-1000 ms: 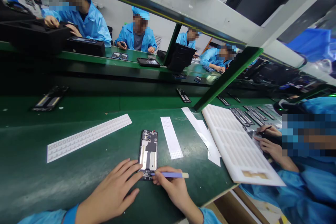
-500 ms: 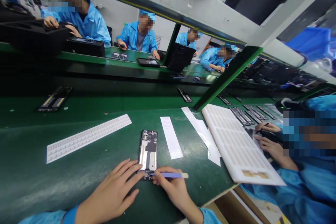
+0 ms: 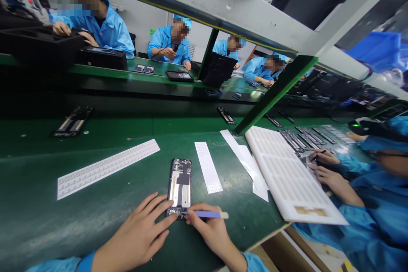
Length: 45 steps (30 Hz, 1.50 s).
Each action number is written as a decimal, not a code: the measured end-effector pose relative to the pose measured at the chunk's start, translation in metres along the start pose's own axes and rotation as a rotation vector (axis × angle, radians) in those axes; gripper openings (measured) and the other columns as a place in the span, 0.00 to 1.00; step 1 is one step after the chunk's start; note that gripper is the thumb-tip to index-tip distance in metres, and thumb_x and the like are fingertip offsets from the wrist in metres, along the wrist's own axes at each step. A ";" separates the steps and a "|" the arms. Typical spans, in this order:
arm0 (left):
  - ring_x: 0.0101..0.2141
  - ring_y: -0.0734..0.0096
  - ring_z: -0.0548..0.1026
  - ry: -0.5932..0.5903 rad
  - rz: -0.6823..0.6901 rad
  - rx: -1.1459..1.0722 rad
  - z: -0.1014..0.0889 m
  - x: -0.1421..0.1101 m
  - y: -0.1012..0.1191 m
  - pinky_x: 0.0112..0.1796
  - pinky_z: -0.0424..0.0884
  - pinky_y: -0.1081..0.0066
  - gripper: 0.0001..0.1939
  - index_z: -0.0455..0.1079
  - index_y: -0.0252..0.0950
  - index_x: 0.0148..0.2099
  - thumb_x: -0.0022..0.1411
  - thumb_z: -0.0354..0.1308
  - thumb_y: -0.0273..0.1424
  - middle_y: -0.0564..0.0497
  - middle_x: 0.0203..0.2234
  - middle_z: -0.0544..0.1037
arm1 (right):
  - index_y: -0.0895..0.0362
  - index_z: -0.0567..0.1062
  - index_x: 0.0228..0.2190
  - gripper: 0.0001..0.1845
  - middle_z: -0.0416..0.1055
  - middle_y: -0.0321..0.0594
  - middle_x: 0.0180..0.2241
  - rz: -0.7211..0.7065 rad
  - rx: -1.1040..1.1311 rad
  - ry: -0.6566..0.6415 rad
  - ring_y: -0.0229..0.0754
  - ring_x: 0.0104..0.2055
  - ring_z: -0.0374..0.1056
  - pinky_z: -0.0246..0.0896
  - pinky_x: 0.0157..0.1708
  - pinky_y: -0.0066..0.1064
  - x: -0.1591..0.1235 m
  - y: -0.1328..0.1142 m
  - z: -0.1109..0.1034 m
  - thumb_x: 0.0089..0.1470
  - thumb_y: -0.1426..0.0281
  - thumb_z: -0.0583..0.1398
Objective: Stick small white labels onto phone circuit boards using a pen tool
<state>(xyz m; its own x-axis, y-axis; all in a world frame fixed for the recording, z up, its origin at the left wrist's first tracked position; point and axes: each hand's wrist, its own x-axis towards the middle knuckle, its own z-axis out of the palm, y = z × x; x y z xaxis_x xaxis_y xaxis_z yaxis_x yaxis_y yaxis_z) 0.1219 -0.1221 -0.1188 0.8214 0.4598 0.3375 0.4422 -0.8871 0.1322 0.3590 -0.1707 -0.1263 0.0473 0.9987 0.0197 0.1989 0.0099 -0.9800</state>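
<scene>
An opened phone (image 3: 180,187), its inner parts and circuit boards showing, lies on the green workbench in front of me. My left hand (image 3: 140,225) has its fingers spread, with fingertips touching the phone's lower left edge. Between the fingers of my right hand (image 3: 208,225) is a slim purple tool with a pale end, which looks like tweezers (image 3: 207,214). Its point meets the small board at the phone's bottom end. That hand's fingertips partly cover the lower right corner of the phone.
A long white sticker sheet (image 3: 108,170) lies left, a shorter sheet (image 3: 208,168) right. Beyond are white paper strips (image 3: 247,161) and a white foam tray (image 3: 280,170). Opened phones (image 3: 73,122) rest on the rear strip beside a green post (image 3: 277,93). A co-worker (image 3: 379,195) sits at right; others work opposite.
My hands and the tool have hardly moved. The opened phones on the rear strip have shifted slightly right. The co-worker at right has leaned back, and one opposite has raised a hand.
</scene>
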 end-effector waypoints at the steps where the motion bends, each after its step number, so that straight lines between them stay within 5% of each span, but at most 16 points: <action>1: 0.59 0.60 0.63 -0.003 -0.004 0.004 0.000 0.001 0.001 0.60 0.62 0.53 0.23 0.65 0.47 0.60 0.64 0.55 0.27 0.50 0.57 0.68 | 0.57 0.81 0.29 0.11 0.79 0.41 0.24 -0.013 -0.019 0.001 0.42 0.26 0.75 0.70 0.29 0.27 0.000 0.000 0.000 0.56 0.63 0.64; 9: 0.59 0.60 0.64 -0.002 -0.015 -0.026 -0.001 0.000 0.001 0.60 0.63 0.54 0.23 0.64 0.46 0.60 0.64 0.55 0.28 0.50 0.58 0.67 | 0.56 0.79 0.39 0.12 0.79 0.41 0.27 -0.004 0.004 -0.010 0.43 0.27 0.76 0.72 0.30 0.29 -0.003 0.000 0.001 0.56 0.62 0.65; 17: 0.57 0.63 0.66 0.006 -0.047 -0.066 0.004 -0.002 0.000 0.61 0.62 0.58 0.19 0.67 0.41 0.57 0.64 0.56 0.31 0.50 0.57 0.69 | 0.55 0.82 0.30 0.09 0.78 0.39 0.23 -0.021 -0.046 -0.040 0.43 0.25 0.74 0.70 0.29 0.29 -0.002 -0.003 -0.001 0.56 0.63 0.65; 32: 0.56 0.62 0.67 -0.016 -0.050 -0.071 0.003 -0.001 0.000 0.60 0.64 0.56 0.19 0.66 0.41 0.56 0.63 0.56 0.30 0.49 0.56 0.69 | 0.55 0.81 0.30 0.10 0.78 0.38 0.23 -0.066 -0.149 -0.071 0.42 0.25 0.74 0.68 0.29 0.28 0.001 -0.008 -0.002 0.57 0.63 0.63; 45: 0.55 0.63 0.68 -0.018 -0.059 -0.089 0.002 0.001 0.002 0.60 0.63 0.55 0.18 0.66 0.41 0.55 0.62 0.56 0.29 0.49 0.54 0.70 | 0.57 0.80 0.28 0.14 0.77 0.40 0.22 0.038 -0.062 -0.127 0.41 0.25 0.72 0.67 0.29 0.28 0.004 -0.011 -0.002 0.58 0.61 0.62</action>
<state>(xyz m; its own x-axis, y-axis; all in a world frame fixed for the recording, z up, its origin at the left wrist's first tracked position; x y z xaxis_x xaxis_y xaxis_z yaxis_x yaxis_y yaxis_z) 0.1241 -0.1232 -0.1200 0.8017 0.5113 0.3096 0.4568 -0.8582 0.2342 0.3593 -0.1668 -0.1148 -0.0672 0.9967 -0.0466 0.2594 -0.0277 -0.9654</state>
